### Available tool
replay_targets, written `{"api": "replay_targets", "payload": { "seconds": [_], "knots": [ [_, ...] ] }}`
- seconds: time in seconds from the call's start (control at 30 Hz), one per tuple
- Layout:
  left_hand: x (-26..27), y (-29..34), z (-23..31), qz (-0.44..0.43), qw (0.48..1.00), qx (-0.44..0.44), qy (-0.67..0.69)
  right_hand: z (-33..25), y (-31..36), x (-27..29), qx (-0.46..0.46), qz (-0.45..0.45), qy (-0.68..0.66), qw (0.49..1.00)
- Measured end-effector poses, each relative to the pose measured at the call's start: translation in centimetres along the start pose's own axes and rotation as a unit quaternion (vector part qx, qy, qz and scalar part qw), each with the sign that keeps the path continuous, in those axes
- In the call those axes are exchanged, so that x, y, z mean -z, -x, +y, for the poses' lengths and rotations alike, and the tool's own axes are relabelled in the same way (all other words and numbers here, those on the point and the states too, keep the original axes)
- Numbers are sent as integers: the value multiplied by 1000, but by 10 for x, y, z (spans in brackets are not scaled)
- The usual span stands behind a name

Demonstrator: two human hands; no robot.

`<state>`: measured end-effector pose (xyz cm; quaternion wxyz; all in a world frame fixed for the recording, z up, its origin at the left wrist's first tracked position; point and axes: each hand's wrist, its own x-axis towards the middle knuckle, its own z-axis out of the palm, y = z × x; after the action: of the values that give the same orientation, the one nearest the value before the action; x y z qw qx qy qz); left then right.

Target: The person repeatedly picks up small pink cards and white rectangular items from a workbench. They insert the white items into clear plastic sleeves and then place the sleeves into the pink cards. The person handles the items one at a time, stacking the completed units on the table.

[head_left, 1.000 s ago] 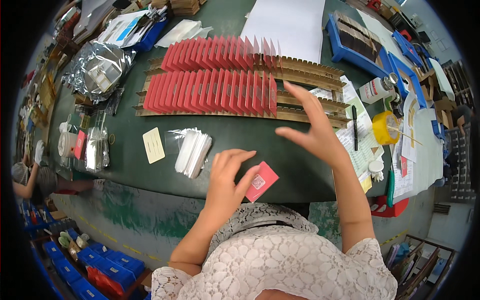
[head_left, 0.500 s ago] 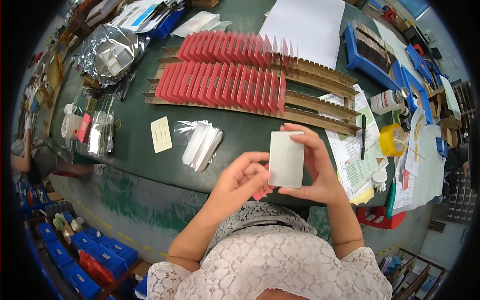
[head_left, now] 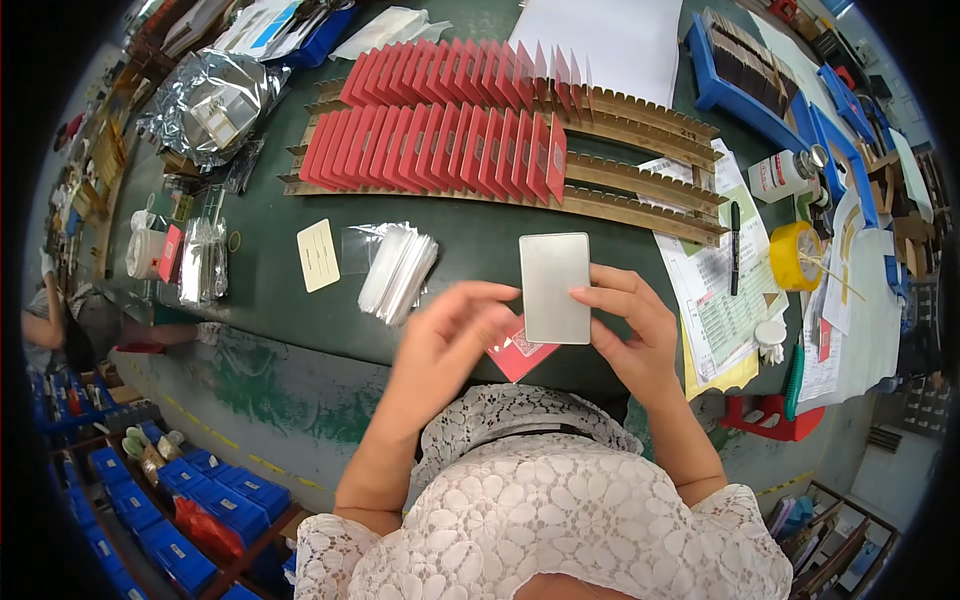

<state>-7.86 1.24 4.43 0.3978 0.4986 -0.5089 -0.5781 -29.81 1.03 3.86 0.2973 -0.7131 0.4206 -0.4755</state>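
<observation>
A grey rectangular plate (head_left: 556,300) with rounded corners, metal-looking, stands upright above the table's near edge. My right hand (head_left: 640,335) grips its right side, one fingertip resting on the face. To its left is my left hand (head_left: 445,345), smeared by motion, with its fingertips close to the plate's left edge. Partly behind the plate is a red card (head_left: 518,358) with a pale printed pattern. The left fingers overlap its left corner; whether they hold it, I cannot tell.
Red cards (head_left: 430,150) stand in two rows in slotted wooden racks (head_left: 640,190). Clear plastic sleeves (head_left: 398,272) and a cream card (head_left: 318,255) lie front left. Papers (head_left: 710,290), a black pen (head_left: 735,248), yellow tape (head_left: 796,256) and a white can (head_left: 780,176) are right.
The plate has moved slightly up and left in my right hand. My left hand has drawn back from its lower edge, and more of the red card shows below it.
</observation>
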Motion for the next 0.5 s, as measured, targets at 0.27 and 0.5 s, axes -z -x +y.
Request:
{"api": "replay_targets", "payload": {
  "seconds": [0.27,0.5],
  "knots": [
    [70,-39,-22,290,882,-73,-364,2,4,2,-22,11,-42,999],
    [65,-38,-26,314,906,-105,-265,3,5,-1,-26,7,-19,999]
  ]
}}
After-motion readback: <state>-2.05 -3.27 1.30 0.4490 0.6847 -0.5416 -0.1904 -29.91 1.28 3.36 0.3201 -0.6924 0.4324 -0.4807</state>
